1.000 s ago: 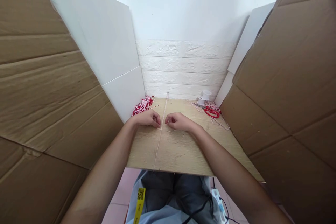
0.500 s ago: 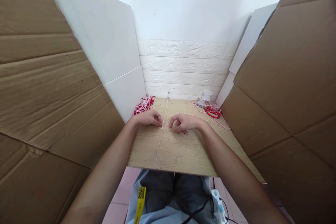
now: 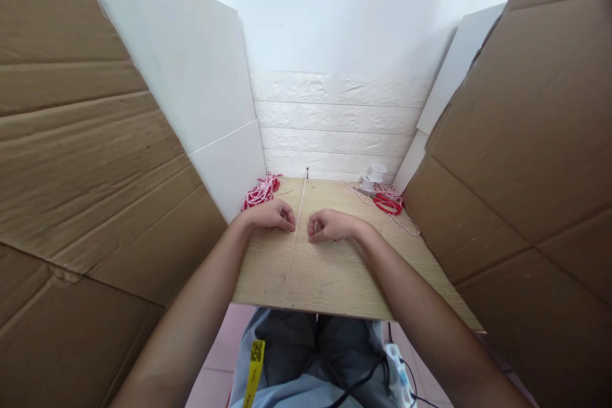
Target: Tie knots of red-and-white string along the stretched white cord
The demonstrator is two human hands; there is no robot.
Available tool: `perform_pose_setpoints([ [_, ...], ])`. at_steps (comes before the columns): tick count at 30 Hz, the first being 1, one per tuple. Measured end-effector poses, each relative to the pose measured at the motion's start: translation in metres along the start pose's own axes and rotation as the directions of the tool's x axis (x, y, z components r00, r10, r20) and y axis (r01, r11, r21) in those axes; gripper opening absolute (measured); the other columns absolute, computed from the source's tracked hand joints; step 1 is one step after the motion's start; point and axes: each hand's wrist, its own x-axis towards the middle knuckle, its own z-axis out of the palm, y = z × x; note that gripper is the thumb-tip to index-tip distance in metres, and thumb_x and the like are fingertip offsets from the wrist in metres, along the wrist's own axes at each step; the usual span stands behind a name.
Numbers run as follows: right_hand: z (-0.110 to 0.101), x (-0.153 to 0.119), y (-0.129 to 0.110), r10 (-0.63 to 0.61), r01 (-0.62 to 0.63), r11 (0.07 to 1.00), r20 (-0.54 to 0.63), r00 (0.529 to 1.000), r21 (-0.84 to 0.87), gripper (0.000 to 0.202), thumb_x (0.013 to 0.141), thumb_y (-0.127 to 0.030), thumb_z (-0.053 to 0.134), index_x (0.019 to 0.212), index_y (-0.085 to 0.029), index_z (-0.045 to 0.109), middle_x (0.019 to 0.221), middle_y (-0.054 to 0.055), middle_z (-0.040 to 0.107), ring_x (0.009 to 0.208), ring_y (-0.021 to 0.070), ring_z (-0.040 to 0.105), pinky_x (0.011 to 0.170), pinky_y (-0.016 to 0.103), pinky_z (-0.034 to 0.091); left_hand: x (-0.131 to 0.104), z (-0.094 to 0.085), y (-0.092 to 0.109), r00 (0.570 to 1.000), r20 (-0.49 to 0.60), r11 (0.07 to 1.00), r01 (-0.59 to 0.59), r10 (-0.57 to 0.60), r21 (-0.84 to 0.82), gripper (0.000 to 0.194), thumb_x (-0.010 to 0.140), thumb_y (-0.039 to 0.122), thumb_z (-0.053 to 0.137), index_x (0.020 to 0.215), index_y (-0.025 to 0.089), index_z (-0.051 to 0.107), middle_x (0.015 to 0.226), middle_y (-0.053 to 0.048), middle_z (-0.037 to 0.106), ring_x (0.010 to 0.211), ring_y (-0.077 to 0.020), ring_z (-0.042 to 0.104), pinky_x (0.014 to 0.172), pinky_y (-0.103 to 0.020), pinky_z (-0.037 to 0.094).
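Hardly discernible: fine thread (image 3: 332, 244) by hands (image 3: 273, 214) (image 3: 332, 224), beside cord (image 3: 291, 261).

Cord (image 3: 289, 268) runs between left hand (image 3: 273, 213) and right hand (image 3: 331, 224), scissors (image 3: 382, 197) farther right.

One head-worn camera looks forward and steeply down over the tabletop (image 3: 335, 287) and lap (image 3: 287, 347).

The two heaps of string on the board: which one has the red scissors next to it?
The right heap: the red scissors and white spools are beside it. The left heap, just beyond the left hand, shows neither nearby.
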Motion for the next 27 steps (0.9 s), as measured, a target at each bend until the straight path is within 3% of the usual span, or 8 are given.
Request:
perform_pose_setpoints([
  [4,0.003,0.001,-0.003,-0.027,0.026,0.999,-0.047,0.999,-0.031,0.023,0.075,-0.028,0.069,0.095,-0.017,0.066,0.070,-0.002,0.060,0.053,0.0080,0.049,0.046,0.017,0.034,-0.003,0.000,0.003,1.000,0.030,1.000,0.007,-0.006,-0.028,0.038,0.061,0.046,0.082,0.078,0.014,0.072,0.060,0.001,0.060,0.048,-0.0073,0.043,0.040,-0.021,0.026],
  [12,0.007,0.002,-0.010,-0.164,0.152,0.981,-0.100,0.981,-0.120,0.032,0.073,-0.022,0.069,0.104,-0.017,0.067,0.068,-0.004,0.056,0.058,0.0091,0.050,0.053,0.018,0.036,-0.004,0.000,0.001,0.995,0.096,0.995,0.038,-0.029,-0.096,0.036,0.064,0.044,0.081,0.085,0.015,0.076,0.059,0.000,0.061,0.048,-0.0088,0.049,0.037,-0.019,0.031],
  [19,0.006,-0.006,-0.018,-0.027,0.027,1.000,-0.005,1.000,0.004,0.034,0.080,-0.027,0.060,0.112,-0.019,0.063,0.061,-0.004,0.057,0.048,0.0096,0.049,0.045,0.018,0.035,-0.004,-0.001,0.000,0.992,0.112,0.990,0.070,-0.056,-0.124,0.036,0.066,0.046,0.079,0.083,0.015,0.074,0.051,0.002,0.056,0.042,-0.0075,0.044,0.037,-0.019,0.031],
  [27,0.013,0.000,-0.015,-0.014,0.013,1.000,-0.057,0.998,-0.018,0.027,0.078,-0.029,0.064,0.104,-0.020,0.064,0.063,-0.003,0.061,0.050,0.0105,0.054,0.045,0.018,0.036,-0.002,0.000,-0.001,0.991,0.121,0.991,0.064,-0.050,-0.114,0.035,0.066,0.045,0.079,0.083,0.014,0.073,0.052,0.002,0.056,0.043,-0.0075,0.045,0.037,-0.019,0.030],
])
